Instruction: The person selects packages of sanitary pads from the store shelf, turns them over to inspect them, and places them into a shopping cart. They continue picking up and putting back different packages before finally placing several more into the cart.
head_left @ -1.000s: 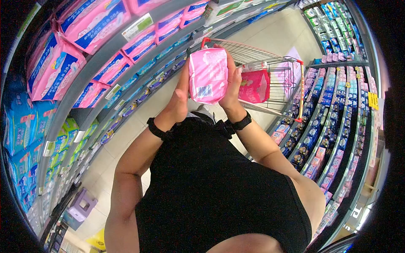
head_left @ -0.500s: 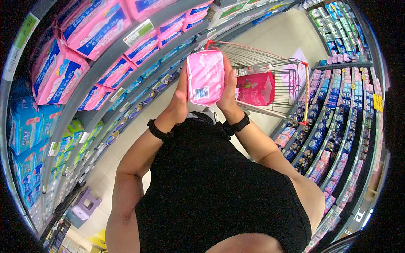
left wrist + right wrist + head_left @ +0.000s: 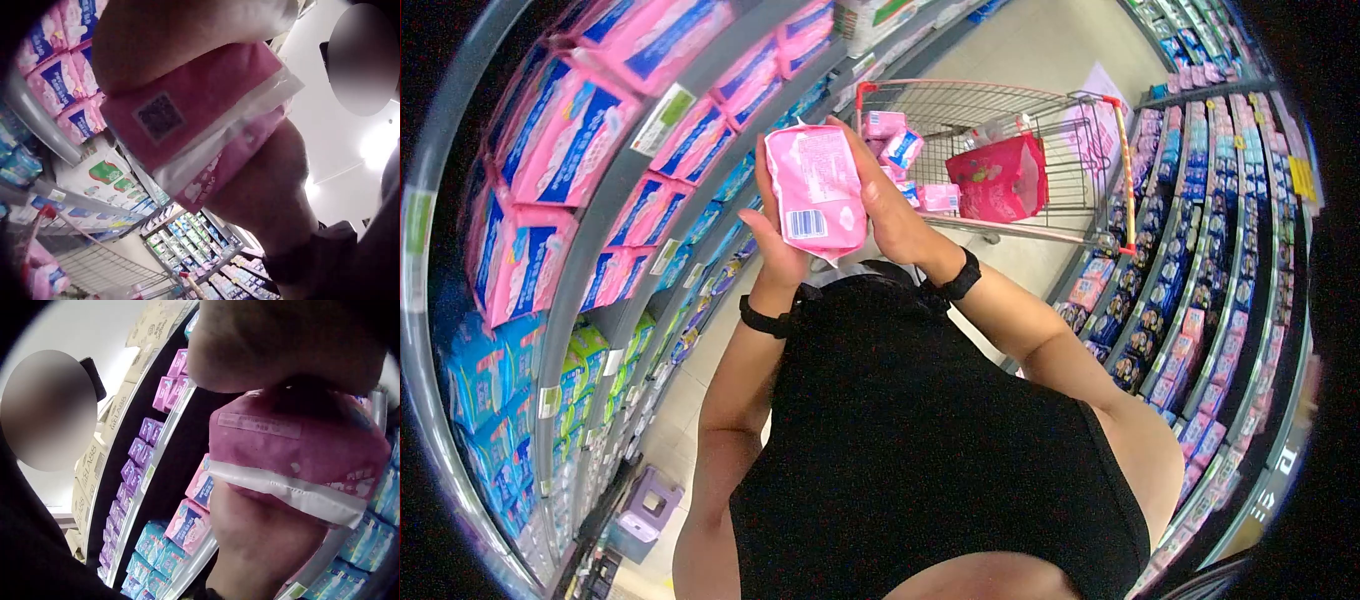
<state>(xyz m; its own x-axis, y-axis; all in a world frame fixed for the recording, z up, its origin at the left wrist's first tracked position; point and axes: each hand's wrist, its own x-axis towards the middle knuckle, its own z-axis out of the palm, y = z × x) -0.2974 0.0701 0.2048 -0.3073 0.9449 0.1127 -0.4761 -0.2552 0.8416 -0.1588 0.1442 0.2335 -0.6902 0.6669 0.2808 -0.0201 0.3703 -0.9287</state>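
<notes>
In the head view a pink pack of sanitary pads (image 3: 820,185) is held up in front of the chest, its barcode side toward the head camera. My left hand (image 3: 778,245) holds its left side, thumb sticking out away from the pack. Against the right side lies my right hand (image 3: 897,215), which grips it along that edge. The left wrist view shows a square code (image 3: 159,117) and a pale sealed seam on the pack. In the right wrist view, too, the pack (image 3: 294,447) sits between both hands. Fingertips behind it are hidden in the head view.
A wire shopping cart (image 3: 1040,98) stands just beyond the hands, holding a red-pink bag (image 3: 1005,178) and several small pink packs (image 3: 900,150). Shelves of pink packs (image 3: 555,140) run along the left; another shelf (image 3: 1190,250) lines the right. A purple stool (image 3: 650,500) stands at lower left.
The pack and both hands have shifted left in the head view. My left thumb has spread outward. More of the cart and its small pink packs now shows.
</notes>
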